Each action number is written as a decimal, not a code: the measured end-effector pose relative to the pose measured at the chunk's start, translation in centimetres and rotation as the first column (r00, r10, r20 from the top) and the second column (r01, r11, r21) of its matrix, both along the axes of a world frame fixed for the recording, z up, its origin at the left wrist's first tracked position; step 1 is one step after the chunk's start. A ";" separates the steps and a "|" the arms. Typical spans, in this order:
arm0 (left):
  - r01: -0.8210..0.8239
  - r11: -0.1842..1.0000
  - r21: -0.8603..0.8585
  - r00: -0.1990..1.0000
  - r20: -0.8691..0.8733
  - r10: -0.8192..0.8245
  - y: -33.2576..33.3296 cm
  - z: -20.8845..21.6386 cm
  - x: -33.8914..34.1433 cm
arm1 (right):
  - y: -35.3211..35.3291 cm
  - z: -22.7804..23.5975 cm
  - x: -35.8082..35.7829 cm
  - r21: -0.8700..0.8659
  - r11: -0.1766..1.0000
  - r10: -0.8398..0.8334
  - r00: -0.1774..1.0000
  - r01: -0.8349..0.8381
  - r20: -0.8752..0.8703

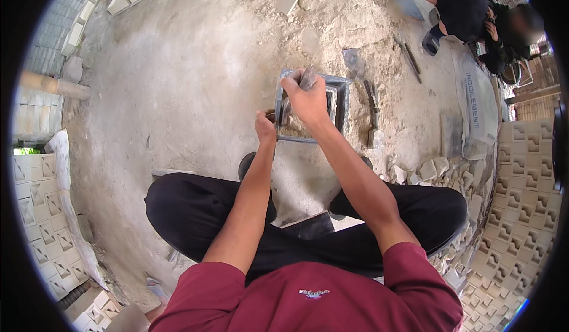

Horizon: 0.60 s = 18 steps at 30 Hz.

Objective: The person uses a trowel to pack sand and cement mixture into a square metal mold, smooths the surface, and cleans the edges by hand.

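Observation:
On the ground between my feet lies a square, dark metal mould frame [342,108], with pale, sandy material partly visible inside. My left hand [266,127] is closed at the frame's left wall, gripping its edge; the fingertips are partly hidden. Above the frame's far half, my right hand [309,100] is closed around a rough grey lump [307,78], whose kind I cannot make out. The right hand and wrist cover much of the frame's inside.
Sandy mix [338,21] spreads beyond the frame. Right of it lie a trowel [375,138], a metal bar [410,59] and a cement sack [479,104]. Broken pieces [432,169] lie nearer. Patterned blocks [521,190] line the right side. Another person [462,9] is at upper right.

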<state>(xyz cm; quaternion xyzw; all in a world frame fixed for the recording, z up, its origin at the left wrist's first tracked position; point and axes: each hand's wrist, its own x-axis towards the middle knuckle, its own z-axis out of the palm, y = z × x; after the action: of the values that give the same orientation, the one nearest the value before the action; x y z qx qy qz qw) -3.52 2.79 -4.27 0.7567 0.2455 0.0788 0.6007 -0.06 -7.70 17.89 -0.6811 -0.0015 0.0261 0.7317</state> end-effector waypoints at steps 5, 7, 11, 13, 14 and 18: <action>-0.473 0.615 -0.632 0.875 -0.251 0.414 -0.7 -0.3 1.0 | -0.8 -1.8 -0.9 0.018 1.000 0.011 1.000 -0.012 0.004; -0.495 0.592 -0.636 0.861 -0.269 0.431 -0.3 -0.6 1.2 | -0.2 -1.5 -0.9 0.010 1.000 0.027 1.000 -0.027 0.000; -0.478 0.600 -0.641 0.867 -0.235 0.440 1.0 -1.9 0.8 | 0.6 -0.1 -3.0 -0.092 0.995 0.031 1.000 -0.030 0.004; -0.483 0.574 -0.661 0.866 -0.264 0.424 -0.1 -1.6 0.9 | 0.4 -2.1 -3.4 -0.023 1.000 -0.007 0.997 0.009 0.082; -0.492 0.548 -0.676 0.861 -0.284 0.423 -0.5 -1.1 1.3 | 0.0 -2.4 -2.8 -0.028 1.000 -0.007 0.996 0.010 0.091; -0.490 0.624 -0.609 0.867 -0.268 0.420 0.1 -0.6 0.5 | 0.3 -0.4 -2.6 0.055 0.998 -0.043 0.997 0.039 0.061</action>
<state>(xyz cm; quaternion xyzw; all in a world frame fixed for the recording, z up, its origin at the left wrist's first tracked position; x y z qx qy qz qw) -3.04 2.89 -4.88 0.4108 0.4699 0.0985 0.7750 -2.69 -7.41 17.51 -0.6614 -0.0109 -0.0100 0.7499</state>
